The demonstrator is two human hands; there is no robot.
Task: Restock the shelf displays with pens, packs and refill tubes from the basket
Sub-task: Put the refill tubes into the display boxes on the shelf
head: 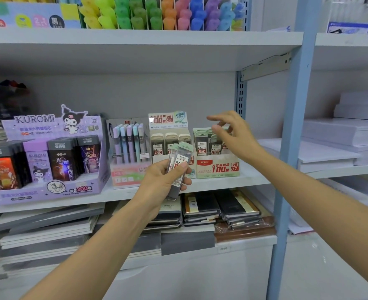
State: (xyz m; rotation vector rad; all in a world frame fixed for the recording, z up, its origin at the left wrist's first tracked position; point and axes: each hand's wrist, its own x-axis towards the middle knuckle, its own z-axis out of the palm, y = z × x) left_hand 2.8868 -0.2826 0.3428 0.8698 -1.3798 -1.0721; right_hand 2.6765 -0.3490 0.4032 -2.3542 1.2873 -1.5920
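The left hand (159,185) is curled around a small bunch of refill tubes (182,155), with the thumb pressed across their labels. The tubes stand almost straight up, green caps on top, tipped a little to the right. A "0.7" shows on the front label. The green display box marked 0.7 (218,167) sits just to the right of them, so the tubes likely belong there. The tubes already in that box also stand with their caps up, so the ones in the hand should only need to go across to the right and down into a free slot. The right hand (237,137) is over that box, fingers spread and loosely bent, holding nothing. It is the nearer hand to the box, so it may take a tube from the left hand or make room. I cannot tell how much room is left, because the right hand hides part of the box. Next to it on the left is the 0.5 display box (168,124), so a mix-up would be easy. Both boxes sit on a white shelf (233,184), along with a pen display (129,144) and a purple Kuromi box (49,192). Notebooks (233,206) lie stacked on the shelf below, and bright highlighters (157,16) stand above. The basket is not in view.
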